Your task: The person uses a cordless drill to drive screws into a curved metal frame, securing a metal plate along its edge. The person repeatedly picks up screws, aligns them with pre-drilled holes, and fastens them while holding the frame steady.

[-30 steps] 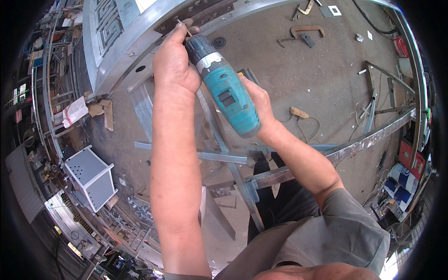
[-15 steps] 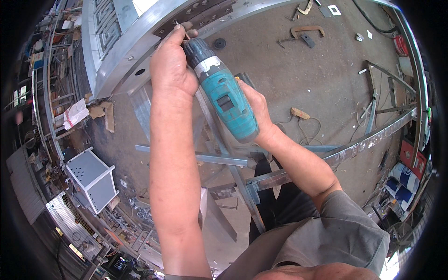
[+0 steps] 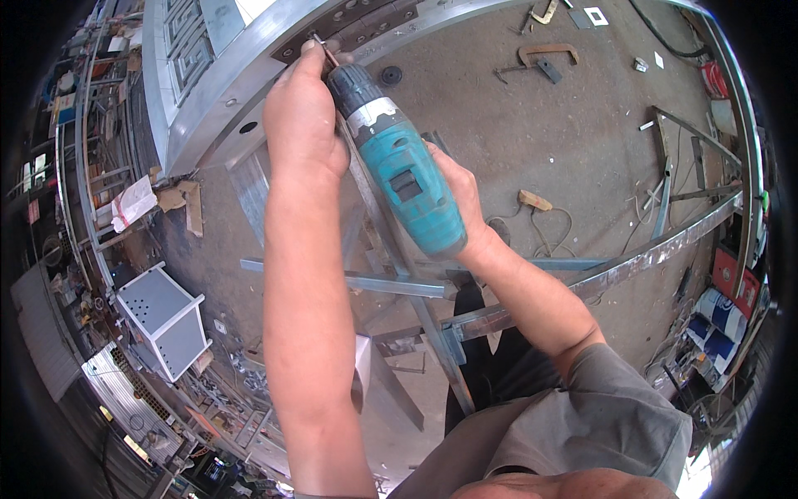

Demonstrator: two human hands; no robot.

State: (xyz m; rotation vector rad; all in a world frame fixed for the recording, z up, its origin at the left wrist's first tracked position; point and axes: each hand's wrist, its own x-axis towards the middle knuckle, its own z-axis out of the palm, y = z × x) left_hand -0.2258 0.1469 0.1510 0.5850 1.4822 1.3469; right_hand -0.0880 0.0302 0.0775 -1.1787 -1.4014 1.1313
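Observation:
A teal and black cordless drill point(image 3: 411, 185) points up and left, toward a dark hinge point(image 3: 366, 27) with several holes on a metal door or frame. My right hand point(image 3: 455, 187) is wrapped round its grip, which is mostly hidden under the body. Ahead of the chuck, my left hand point(image 3: 304, 116) has its thumb and fingers closed about the slim drill bit point(image 3: 330, 56). The bit's shiny tip is at the hinge plate; whether a screw sits on it is too small to tell.
The silver panelled door point(image 3: 196, 137) rises at the upper left. Steel bars point(image 3: 391, 284) cross below the drill. A C-clamp point(image 3: 549, 55) and a yellowish corded block point(image 3: 534, 200) lie on the floor to the right. A grey metal box point(image 3: 162, 320) stands at the left.
Both hands and the drill have shifted slightly left. A little more of the bit shows between my left fingers and the chuck.

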